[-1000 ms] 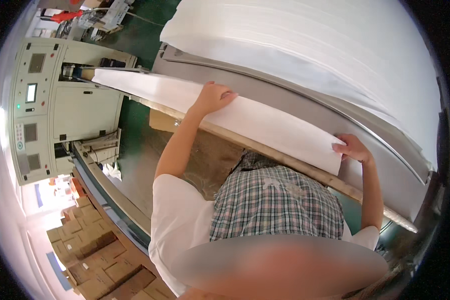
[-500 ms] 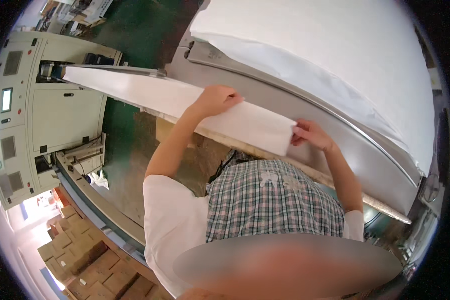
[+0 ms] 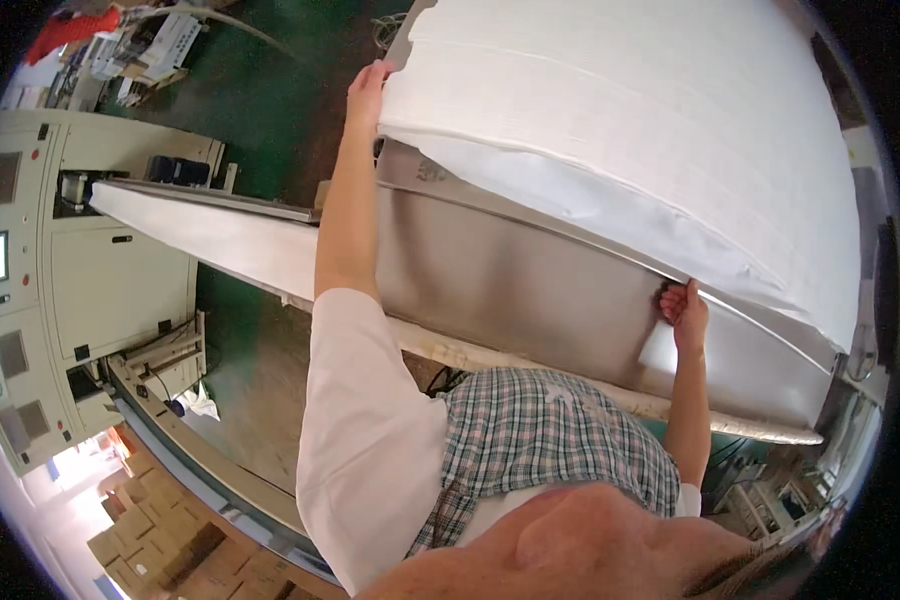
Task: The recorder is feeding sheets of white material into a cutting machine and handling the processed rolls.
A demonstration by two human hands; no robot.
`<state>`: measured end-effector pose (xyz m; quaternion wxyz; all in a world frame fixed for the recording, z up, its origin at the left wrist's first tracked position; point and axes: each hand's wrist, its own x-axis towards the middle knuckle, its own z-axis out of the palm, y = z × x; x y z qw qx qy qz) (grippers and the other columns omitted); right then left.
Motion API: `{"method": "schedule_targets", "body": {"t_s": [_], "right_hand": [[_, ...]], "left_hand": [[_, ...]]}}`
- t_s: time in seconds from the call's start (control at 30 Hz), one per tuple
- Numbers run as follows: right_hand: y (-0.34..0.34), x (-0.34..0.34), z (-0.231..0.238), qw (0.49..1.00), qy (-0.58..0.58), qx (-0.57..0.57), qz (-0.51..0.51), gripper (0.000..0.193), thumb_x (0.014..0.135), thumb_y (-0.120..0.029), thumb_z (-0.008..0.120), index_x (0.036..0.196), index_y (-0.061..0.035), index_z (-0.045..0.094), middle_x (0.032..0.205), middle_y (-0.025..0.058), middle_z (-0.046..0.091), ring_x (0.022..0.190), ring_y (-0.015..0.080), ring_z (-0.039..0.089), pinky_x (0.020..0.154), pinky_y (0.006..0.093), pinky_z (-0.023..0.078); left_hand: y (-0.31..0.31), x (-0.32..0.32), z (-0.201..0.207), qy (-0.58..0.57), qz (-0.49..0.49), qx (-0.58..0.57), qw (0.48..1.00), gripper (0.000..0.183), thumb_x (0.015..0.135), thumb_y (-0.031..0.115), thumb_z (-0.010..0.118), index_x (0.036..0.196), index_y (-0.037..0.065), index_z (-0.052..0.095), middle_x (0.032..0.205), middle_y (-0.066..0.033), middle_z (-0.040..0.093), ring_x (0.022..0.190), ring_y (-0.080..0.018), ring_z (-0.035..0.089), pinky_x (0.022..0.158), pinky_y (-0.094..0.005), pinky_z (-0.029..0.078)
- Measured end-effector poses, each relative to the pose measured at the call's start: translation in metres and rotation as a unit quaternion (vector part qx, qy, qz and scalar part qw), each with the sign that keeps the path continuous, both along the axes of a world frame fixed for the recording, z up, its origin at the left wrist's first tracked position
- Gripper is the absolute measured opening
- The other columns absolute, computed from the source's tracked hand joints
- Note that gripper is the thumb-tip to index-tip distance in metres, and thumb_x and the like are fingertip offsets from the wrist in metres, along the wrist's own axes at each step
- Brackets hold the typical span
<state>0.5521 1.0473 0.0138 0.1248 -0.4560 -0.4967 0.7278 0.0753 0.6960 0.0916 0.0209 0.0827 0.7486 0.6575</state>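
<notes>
- Far off to the left of both hands stands a pale machine cabinet with small panels and a lit screen.
- A long white strip runs from the cabinet toward the left arm, passing behind the forearm, well below the left hand.
- The left hand is stretched out at the upper corner of the paper stack; its fingers lie open and flat against the stack's left edge, touching it, clasping nothing.
- The stack, a thick white pile of large sheets, spreads to the right of that hand and rests on a sloping metal table.
- The table's bare grey face lies between the two hands, below the stack.
- The right hand sits at the stack's lower edge, just under the overhanging sheets; its fingers are curled shut, and they seem to pinch the bottom sheets, though the grip itself is hidden by the paper.
- The stack lies above and to the left of this hand.
- Below both arms shows the person's checked apron over a white sleeve.
</notes>
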Motion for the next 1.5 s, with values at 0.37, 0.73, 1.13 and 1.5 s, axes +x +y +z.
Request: {"method": "schedule_targets", "body": {"t_s": [0.37,0.73,1.13,1.5], "right_hand": [[-0.004,0.005,0.005,1.000,-0.003,0.024,0.020,0.053,0.089,-0.047,0.045,0.087,0.0042,0.058,0.069,0.0106,0.061,0.054,0.0142,0.057,0.049,0.0242,0.046],[0.022,0.019,0.023,0.996,-0.081,-0.024,-0.011,0.055,0.092,-0.043,0.038,0.085,0.0080,0.058,0.069,0.0163,0.061,0.056,0.0239,0.062,0.050,0.0303,0.052],[0.005,0.098,0.103,0.866,0.012,0.383,0.323,0.022,0.080,-0.019,0.050,0.071,-0.0011,0.058,0.065,0.0101,0.060,0.052,0.0222,0.055,0.053,0.0341,0.044],[-0.057,-0.117,0.103,0.599,0.017,0.663,0.449,0.029,0.078,-0.029,0.051,0.084,-0.0043,0.064,0.083,0.0160,0.062,0.083,0.0324,0.059,0.072,0.0413,0.048]], "left_hand": [[-0.010,0.000,-0.005,-0.019,-0.056,-0.075,0.995,0.032,0.088,0.035,0.048,0.073,0.007,0.052,0.077,-0.0010,0.056,0.070,-0.0096,0.047,0.063,-0.0242,0.038],[0.070,0.052,0.045,0.248,-0.310,-0.517,0.759,0.041,0.085,0.041,0.050,0.101,0.004,0.059,0.098,-0.0194,0.060,0.094,-0.0359,0.055,0.078,-0.0429,0.044],[0.160,0.280,0.041,0.367,-0.383,-0.506,0.680,0.100,0.049,0.039,0.081,0.128,0.004,0.031,0.125,-0.0186,0.042,0.120,-0.0353,0.033,0.097,-0.0498,0.026],[0.142,0.294,0.019,0.434,-0.314,-0.463,0.706,0.083,0.049,0.042,0.079,0.115,0.004,0.046,0.105,-0.0156,0.052,0.100,-0.0343,0.045,0.089,-0.0456,0.031]]}}
